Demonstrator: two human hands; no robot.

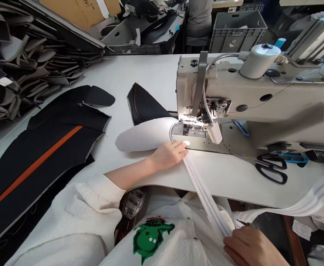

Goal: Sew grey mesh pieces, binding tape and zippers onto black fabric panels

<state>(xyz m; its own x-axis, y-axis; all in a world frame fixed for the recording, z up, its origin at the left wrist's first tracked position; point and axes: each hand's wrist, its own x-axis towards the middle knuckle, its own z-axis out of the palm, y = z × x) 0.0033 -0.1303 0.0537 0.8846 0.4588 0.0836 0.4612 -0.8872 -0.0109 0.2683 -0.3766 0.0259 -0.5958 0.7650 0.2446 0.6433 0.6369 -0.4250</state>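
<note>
My left hand (pixel 169 154) is closed on the end of a white striped band (pixel 202 192), at the front edge of the sewing machine's (pixel 250 107) bed. From there the band runs slanting down to my right hand (pixel 252 244), whose fingers are wrapped round it. A small dark tip shows by the right fingers; what it belongs to I cannot make out. Beyond my left hand, a grey-white oval fabric piece (pixel 148 135) lies up against the needle area. Behind it is a black fabric piece (pixel 148 101) with a stitched line.
Black-handled scissors (pixel 271 168) and a blue-handled tool (pixel 293 158) lie right of the bed. More band (pixel 289 211) trails off right. Black panels with an orange stripe (pixel 37 166) cover the left. Stacked dark pieces (pixel 34 55), grey crates (pixel 238 31) and a seated person (pixel 199 18) are behind.
</note>
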